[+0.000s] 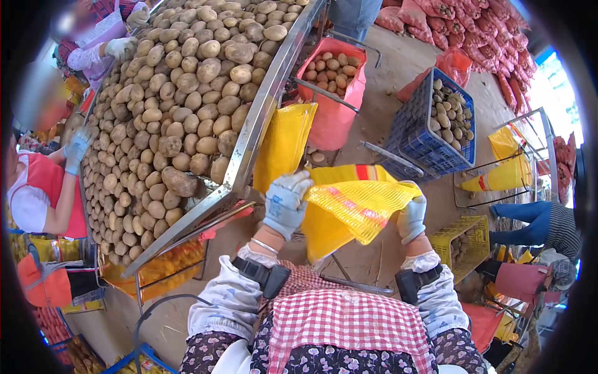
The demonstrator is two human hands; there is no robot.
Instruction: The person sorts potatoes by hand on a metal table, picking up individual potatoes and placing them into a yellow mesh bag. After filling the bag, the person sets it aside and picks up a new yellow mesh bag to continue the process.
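Note:
A yellow mesh bag (346, 202) with a red stripe is stretched between my two gloved hands in front of my checked apron. My left hand (287, 204) grips its left edge, with the fingers closed on the mesh. On the other side my right hand (411, 215) holds the right edge, its fingers partly hidden by the fabric. Just beyond my left hand, another yellow bag (283, 140) hangs beside the metal-edged sorting table (248, 118). That table is heaped with potatoes (168, 118) of mixed sizes.
A pink bag (327, 121) of potatoes stands open ahead. Right of it are a blue crate (430, 143) of potatoes and a yellow crate (464, 249). Full red sacks (461, 31) are piled at the back. Co-workers stand across the table and at the right.

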